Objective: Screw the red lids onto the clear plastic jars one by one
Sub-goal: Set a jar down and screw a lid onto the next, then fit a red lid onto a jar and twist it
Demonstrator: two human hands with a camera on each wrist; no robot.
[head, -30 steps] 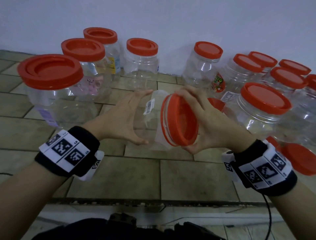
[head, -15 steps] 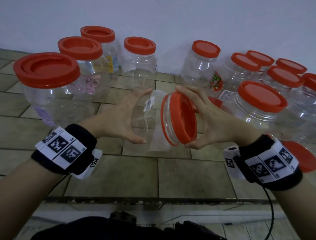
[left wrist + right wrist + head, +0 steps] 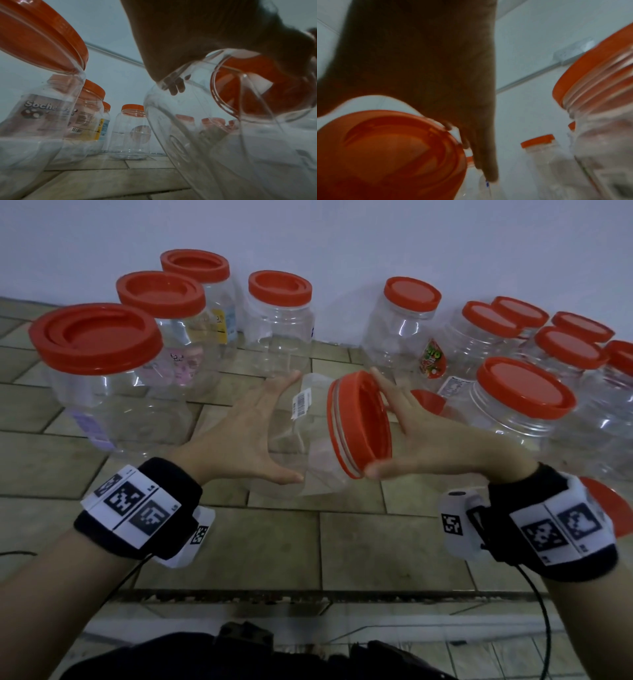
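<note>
The person's left hand [image 3: 236,436] is gripping a tipped clear plastic jar [image 3: 308,446] at centre while the right hand [image 3: 431,436] is clamping its red lid [image 3: 363,422], with capped jars [image 3: 404,337] standing from nine to two o'clock and a loose lid [image 3: 606,508] lying at four, so most of the job seems done.

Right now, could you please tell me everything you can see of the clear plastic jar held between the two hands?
The clear plastic jar is empty and held on its side above the tiled surface, mouth toward the right. A white barcode sticker is on its upper wall. The left hand grips its base end. A round red plastic lid covers its mouth, held at the rim by the right hand.
</note>
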